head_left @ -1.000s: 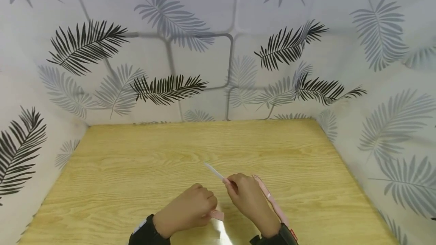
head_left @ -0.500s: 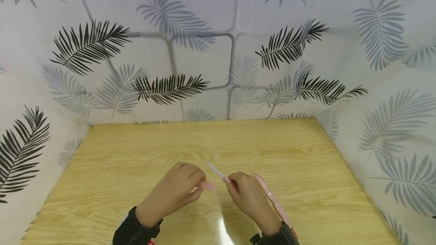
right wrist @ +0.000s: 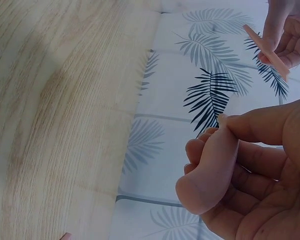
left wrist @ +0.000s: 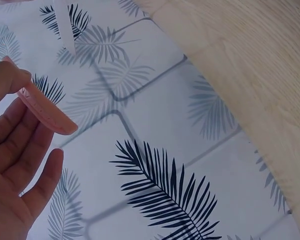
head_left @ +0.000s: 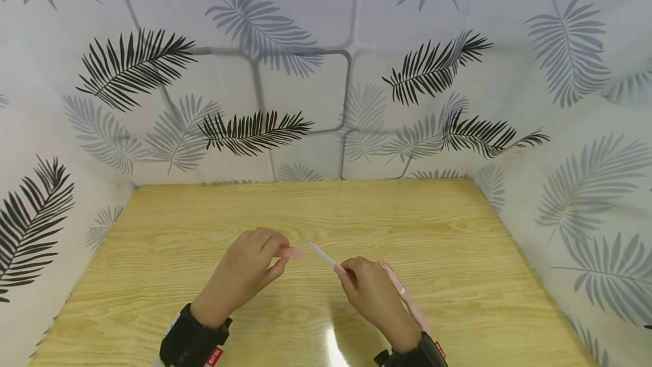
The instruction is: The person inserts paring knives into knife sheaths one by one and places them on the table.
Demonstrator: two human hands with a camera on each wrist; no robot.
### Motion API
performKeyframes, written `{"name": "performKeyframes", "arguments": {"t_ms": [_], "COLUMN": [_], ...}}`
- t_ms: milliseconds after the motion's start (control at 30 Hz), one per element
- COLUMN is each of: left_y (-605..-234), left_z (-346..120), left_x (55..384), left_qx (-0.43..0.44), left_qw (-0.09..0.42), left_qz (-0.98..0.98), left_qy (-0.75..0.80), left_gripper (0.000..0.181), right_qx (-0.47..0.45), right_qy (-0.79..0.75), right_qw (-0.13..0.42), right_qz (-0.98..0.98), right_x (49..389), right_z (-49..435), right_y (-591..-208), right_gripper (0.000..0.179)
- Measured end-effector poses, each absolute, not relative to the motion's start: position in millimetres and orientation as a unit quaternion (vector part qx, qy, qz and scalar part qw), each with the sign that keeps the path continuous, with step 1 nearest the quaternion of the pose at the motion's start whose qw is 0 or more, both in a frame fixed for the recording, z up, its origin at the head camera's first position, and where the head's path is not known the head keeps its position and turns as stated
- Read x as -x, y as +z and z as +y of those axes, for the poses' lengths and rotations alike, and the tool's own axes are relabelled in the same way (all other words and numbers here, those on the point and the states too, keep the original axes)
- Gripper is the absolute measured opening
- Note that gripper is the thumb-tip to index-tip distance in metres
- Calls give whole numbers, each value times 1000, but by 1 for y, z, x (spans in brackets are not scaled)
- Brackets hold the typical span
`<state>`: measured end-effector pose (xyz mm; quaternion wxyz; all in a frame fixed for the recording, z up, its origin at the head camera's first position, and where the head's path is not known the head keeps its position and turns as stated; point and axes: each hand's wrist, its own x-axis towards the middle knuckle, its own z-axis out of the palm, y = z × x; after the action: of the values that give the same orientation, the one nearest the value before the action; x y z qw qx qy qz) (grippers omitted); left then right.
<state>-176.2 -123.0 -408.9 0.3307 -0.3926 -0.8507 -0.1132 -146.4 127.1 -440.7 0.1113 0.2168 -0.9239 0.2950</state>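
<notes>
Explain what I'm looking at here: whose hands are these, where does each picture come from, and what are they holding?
A person works bare-handed at a wooden table inside a leaf-print enclosure. The wide picture comes from a camera on their head; the other two from cameras on each wrist. The left hand pinches a small pink cap, seen close in the left wrist view. The right hand grips a slim pink tool with a white blade pointing at the cap. A pink strip lies on the table beside the right hand.
</notes>
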Motion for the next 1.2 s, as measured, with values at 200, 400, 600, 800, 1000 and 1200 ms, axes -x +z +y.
{"name": "performKeyframes", "arguments": {"t_ms": [200,400,600,800,1000,1200], "left_y": [-410,-419,-426,-428,-427,-427], "left_z": [-129,-132,-137,-140,-141,-143], "left_x": [180,183,186,190,191,194], "left_qx": [381,380,373,371,371,369], "left_qw": [339,333,321,321,325,332], "left_qz": [-854,-858,-866,-868,-867,-868], "left_qy": [-103,-91,-89,-78,-63,-28], "left_gripper": [29,28,26,27,29,29], "right_qx": [-220,-210,-206,-206,-211,-210], "right_qy": [296,302,305,306,304,301], "right_qw": [114,91,87,87,100,99], "right_qz": [-923,-925,-926,-925,-924,-925], "right_x": [146,145,145,145,144,144], "right_z": [127,128,128,129,129,128], "right_y": [-441,-441,-441,-441,-441,-440], "right_gripper": [16,20,19,19,18,18]}}
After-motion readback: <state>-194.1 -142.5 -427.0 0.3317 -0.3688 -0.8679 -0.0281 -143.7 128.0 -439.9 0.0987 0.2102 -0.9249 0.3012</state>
